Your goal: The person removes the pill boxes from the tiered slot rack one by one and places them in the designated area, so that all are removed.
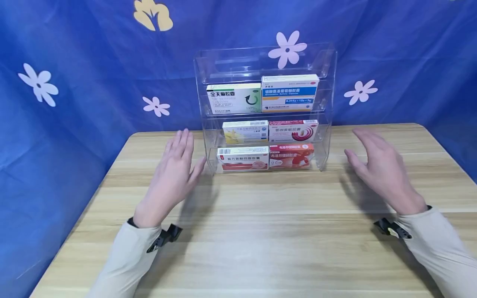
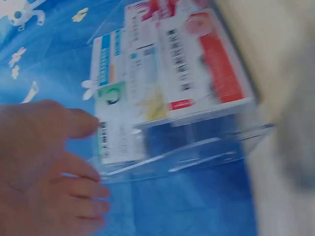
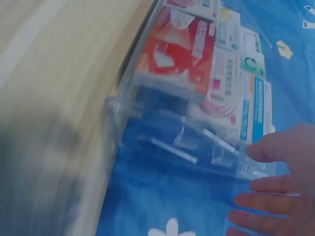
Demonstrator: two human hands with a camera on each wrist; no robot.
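Left hand [image 1: 169,178]: fingers straight and close together, thumb set apart, holding nothing; near the rack's left side, contact not certain. Right hand [image 1: 384,171]: fingers extended, thumb apart, holding nothing; off the rack's right side, a gap between in the head view.

Clear display rack [image 1: 231,66]: one, upright toward the far edge of the bench [image 1: 257,231], between the two hands. Contents, six medicine cartons in three tiers, left then right. Upper: green-and-white box [image 1: 234,99], blue-and-white box [image 1: 289,94]. Middle: yellow-and-white box [image 1: 246,132], magenta-and-white box [image 1: 292,131]. Lower: white-and-red box [image 1: 243,159], red box [image 1: 291,157].

Backdrop: blue flowered cloth [image 1: 112,74].

Step in hand, as judged: hands flanking the loaded rack, either about to steady it or just clear of it; which, cannot be told. Next move, as judged: if the rack is to be squared, both palms brought inward evenly against its side panels, gently enough to keep the cartons seated.
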